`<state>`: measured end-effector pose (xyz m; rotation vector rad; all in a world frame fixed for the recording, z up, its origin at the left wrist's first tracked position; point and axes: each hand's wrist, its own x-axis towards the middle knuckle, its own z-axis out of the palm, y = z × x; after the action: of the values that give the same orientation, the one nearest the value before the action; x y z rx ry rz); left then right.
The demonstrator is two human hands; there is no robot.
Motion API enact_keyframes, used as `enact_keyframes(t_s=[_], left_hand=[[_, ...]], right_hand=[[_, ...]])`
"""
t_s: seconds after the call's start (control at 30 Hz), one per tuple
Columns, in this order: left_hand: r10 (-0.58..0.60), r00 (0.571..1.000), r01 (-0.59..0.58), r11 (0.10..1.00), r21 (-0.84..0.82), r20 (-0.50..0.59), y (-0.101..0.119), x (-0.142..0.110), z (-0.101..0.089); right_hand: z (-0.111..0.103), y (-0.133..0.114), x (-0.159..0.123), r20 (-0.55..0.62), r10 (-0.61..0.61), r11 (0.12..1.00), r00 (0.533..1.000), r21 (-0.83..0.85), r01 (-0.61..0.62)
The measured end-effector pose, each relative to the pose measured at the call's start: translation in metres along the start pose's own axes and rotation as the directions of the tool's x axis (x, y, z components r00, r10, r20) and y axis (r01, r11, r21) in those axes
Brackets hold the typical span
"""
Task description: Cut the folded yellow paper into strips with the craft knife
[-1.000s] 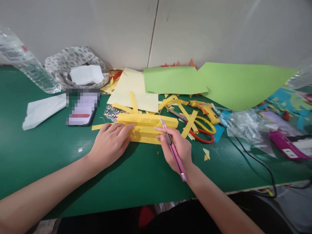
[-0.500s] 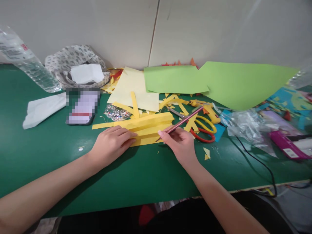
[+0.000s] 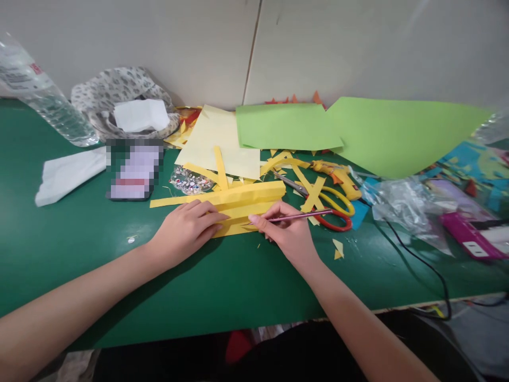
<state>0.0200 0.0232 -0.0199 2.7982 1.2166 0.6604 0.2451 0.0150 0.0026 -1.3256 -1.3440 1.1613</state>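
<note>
A folded yellow paper (image 3: 254, 204) with lengthwise creases lies on the green table. My left hand (image 3: 189, 225) is closed at its left end, fingertips together and pressing the paper down. In my right hand (image 3: 288, 228) is a slim, dark pink pencil (image 3: 304, 216), gripped near its tip. The pencil lies almost level, its point over the paper's lower fold. Red-and-yellow-handled scissors (image 3: 336, 225) rest just beyond my right hand, among yellow paper strips (image 3: 314, 196).
Behind lie a cream sheet (image 3: 218, 138) and green sheets (image 3: 397, 132). A yellow glue gun (image 3: 344, 180) and clear plastic (image 3: 409, 204) are to the right. Leftward are a phone (image 3: 133, 175), a tissue (image 3: 69, 175), a bottle (image 3: 59, 111), a cloth pouch (image 3: 123, 82) and gems (image 3: 191, 180).
The pencil has swung from a steep slant to nearly level. My right hand has shifted slightly left, bringing the pencil's tip left along the paper. My left hand stays in place.
</note>
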Motion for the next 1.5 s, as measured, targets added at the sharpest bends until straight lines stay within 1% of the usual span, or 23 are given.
enact_keyframes(t_s=[0.1,0.2,0.27,0.33,0.43,0.63,1.0,1.33,1.5], left_hand=[[0.006,1.0,-0.006,0.999,-0.05,-0.005,-0.001,0.002,-0.001],[0.001,1.0,-0.001,0.995,-0.104,-0.004,-0.002,0.003,-0.001],[-0.011,1.0,0.012,0.992,-0.125,0.014,-0.003,0.003,-0.001],[-0.021,0.999,0.025,0.991,-0.131,0.03,-0.004,0.003,0.0],[-0.026,0.999,0.03,0.991,-0.129,0.032,-0.005,0.002,0.001],[-0.012,1.0,0.014,0.992,-0.125,0.02,-0.005,0.002,0.0],[-0.022,0.999,0.026,0.992,-0.123,0.036,-0.004,0.003,-0.001],[-0.01,0.999,0.016,0.992,-0.128,0.042,-0.006,0.001,0.0],[-0.014,0.999,0.02,0.992,-0.122,0.047,-0.006,0.002,-0.001]], right_hand=[[0.002,0.0,0.001,-0.047,0.0,0.999,0.999,-0.041,-0.002],[0.001,0.001,0.002,-0.067,0.011,0.998,0.998,-0.066,-0.015],[0.0,0.002,0.003,-0.036,0.014,0.999,0.999,-0.051,-0.016],[-0.001,0.002,0.003,0.019,0.014,1.0,1.0,0.0,-0.013],[-0.003,0.002,0.003,0.091,0.018,0.998,0.996,0.051,-0.023],[-0.002,0.003,0.006,0.128,0.073,0.997,0.989,0.031,-0.078],[-0.011,0.008,0.009,0.09,0.064,0.997,0.994,0.037,-0.067],[-0.01,0.007,0.009,0.074,0.074,0.991,0.995,0.102,-0.081],[-0.01,0.006,0.008,0.086,0.08,0.993,0.993,0.079,-0.087]])
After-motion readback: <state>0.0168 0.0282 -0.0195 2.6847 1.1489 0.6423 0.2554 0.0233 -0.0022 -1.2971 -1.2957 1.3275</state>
